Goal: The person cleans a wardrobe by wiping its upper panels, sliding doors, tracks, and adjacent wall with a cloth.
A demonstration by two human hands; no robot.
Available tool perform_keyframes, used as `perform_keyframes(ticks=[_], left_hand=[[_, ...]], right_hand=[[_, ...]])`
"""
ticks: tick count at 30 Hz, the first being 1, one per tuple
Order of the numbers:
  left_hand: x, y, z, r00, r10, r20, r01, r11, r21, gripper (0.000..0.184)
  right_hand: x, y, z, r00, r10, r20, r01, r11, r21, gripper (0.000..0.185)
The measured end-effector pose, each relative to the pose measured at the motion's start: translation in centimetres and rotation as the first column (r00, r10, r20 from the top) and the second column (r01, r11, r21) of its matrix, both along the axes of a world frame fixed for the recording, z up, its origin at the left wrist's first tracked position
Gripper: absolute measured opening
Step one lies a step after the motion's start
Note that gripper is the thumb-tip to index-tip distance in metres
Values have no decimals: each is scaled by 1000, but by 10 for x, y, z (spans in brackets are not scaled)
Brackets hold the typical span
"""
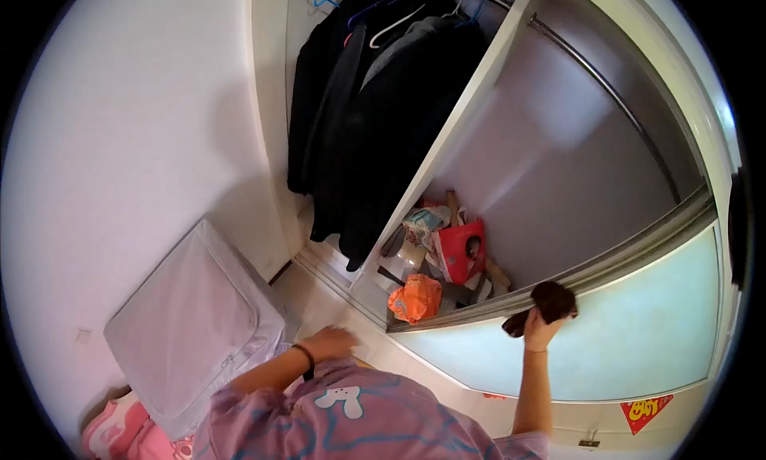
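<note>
Here, the outstretched right hand (542, 331) grips a dark brown bundle (554, 300).

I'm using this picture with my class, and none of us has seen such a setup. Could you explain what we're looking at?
There is no machine here, just a person's bare hands. The single picture comes from a camera worn on the head, looking forward and down. The right hand holds a dark brown, soft-looking item. The left hand is blurred; nothing can be made out in it. Ahead stands an open wardrobe, with dark clothes hanging on one side and a red package and an orange bundle low on the other. A pale, box-shaped case is at the left.
</note>
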State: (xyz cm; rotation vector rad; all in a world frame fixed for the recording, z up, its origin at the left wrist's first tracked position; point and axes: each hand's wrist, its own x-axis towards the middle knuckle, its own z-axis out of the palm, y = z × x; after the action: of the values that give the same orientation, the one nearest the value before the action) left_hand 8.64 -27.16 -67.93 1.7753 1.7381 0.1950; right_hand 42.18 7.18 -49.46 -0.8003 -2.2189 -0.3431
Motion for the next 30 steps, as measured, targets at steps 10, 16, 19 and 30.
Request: perform_keyframes(ticks=[10,16,19,30], left_hand=[[-51,-59,0,977,215,12,-215,976,-29,39],[-38,-32,-19,981,142,131,-167,964,206,38],[-35,-17,21,980,133,150,-134,991,-4,38],[-20,-13,41,971,206,124,-217,973,82,39]], right_hand=[[-7,-40,-71,901,-41,432,3,996,88,16],[-19,-58,-73,810,-208,548,253,967,-7,27],[-24,-58,-76,841,-233,488,226,971,75,26],[-31,-54,-110,861,-231,453,258,966,2,26]])
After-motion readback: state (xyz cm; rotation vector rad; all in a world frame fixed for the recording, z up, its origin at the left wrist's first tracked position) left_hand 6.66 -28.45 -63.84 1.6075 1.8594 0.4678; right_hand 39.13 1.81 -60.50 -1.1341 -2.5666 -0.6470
